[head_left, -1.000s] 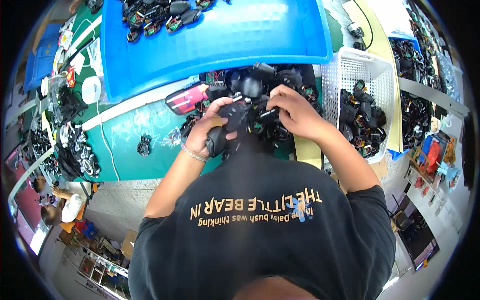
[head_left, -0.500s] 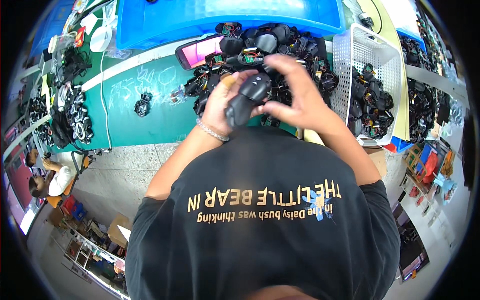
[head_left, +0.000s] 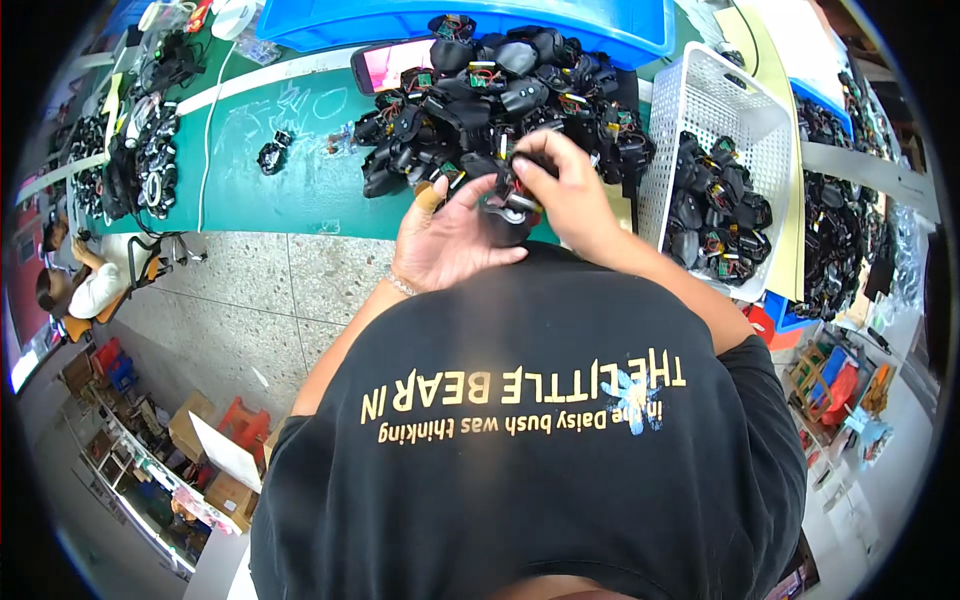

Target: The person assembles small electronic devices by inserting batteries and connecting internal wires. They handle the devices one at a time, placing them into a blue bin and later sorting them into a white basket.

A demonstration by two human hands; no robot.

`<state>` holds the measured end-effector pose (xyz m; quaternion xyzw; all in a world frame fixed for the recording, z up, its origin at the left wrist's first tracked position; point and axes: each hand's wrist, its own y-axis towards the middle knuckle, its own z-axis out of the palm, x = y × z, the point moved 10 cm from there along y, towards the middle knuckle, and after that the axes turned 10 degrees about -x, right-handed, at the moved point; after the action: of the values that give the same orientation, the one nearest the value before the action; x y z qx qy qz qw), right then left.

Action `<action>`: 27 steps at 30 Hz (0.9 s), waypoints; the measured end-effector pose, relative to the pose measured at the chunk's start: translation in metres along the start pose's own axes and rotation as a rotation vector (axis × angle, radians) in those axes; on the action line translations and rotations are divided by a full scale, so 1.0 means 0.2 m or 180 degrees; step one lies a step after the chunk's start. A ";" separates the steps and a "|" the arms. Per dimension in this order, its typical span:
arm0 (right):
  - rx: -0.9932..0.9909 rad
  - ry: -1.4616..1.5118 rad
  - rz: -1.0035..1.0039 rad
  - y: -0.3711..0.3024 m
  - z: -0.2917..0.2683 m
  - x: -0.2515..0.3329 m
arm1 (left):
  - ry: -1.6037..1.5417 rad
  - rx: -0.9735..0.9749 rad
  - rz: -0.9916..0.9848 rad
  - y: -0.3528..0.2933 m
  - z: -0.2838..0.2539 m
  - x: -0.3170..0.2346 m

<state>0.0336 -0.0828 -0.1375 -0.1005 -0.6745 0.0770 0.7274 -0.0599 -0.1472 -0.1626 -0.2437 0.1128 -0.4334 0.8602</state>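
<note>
Speckled grey floor [head_left: 250, 275] lies below green flat table [head_left: 240, 202]. Left hand [head_left: 438, 240] and right hand [head_left: 575, 192] pinch black rounded casing [head_left: 508, 230].

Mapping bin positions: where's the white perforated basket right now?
Head view, right of centre: the white perforated basket stands just right of the heap of black electronic parts and the right hand.

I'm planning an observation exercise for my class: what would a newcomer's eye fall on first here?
Probably the big heap of black parts on the green table, upper centre. Next, just below it, the black piece held between the left hand and right hand; then the white basket of similar parts, to the heap's right.
</note>
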 end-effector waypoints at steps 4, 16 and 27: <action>-0.0090 0.0216 0.0031 0.06 0.04 0.14 | 0.1524 -0.0303 0.0586 -0.01 0.00 -0.17; 0.0685 -0.2063 -0.2935 -0.16 0.69 0.53 | 0.0792 -0.0058 0.0282 -0.08 0.08 -0.64; -0.1591 -0.3290 -0.1703 0.26 -0.18 0.12 | -0.0077 0.0433 0.0177 -0.05 0.04 -0.63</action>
<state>0.0728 -0.0279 -0.1301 -0.0451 -0.9380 -0.2287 0.2564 -0.1384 -0.0490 -0.1535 -0.1867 0.0795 -0.4130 0.8878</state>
